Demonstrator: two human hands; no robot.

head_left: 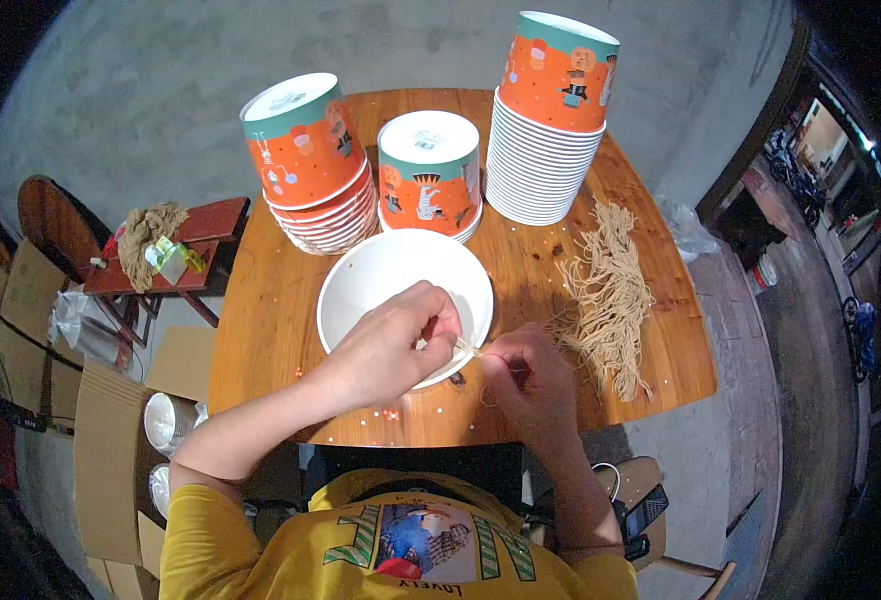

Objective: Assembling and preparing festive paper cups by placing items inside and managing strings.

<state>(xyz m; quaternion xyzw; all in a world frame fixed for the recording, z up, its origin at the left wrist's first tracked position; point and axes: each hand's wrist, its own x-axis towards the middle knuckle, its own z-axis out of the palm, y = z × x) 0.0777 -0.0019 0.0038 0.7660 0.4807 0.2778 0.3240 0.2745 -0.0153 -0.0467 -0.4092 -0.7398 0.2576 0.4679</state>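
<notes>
The left hand [386, 345] covers part of one open white bowl [371, 268] on the tabletop [256, 350], hiding some of its near rim. Its fingers and those of the right hand [543, 385] pinch one pale strand [474, 349] at the bowl's near right edge; the strand's ends are too small to make out. Behind stand three stacks of upturned tubs, left stack [306, 155], middle stack [429, 175] and right stack [556, 90], their rims too crowded to count. One beige string bundle [611, 305] lies rightward.

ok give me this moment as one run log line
left hand: pinching string | right hand: pinching string | nearby: white bowl, string pile | behind: upturned buckets
</notes>
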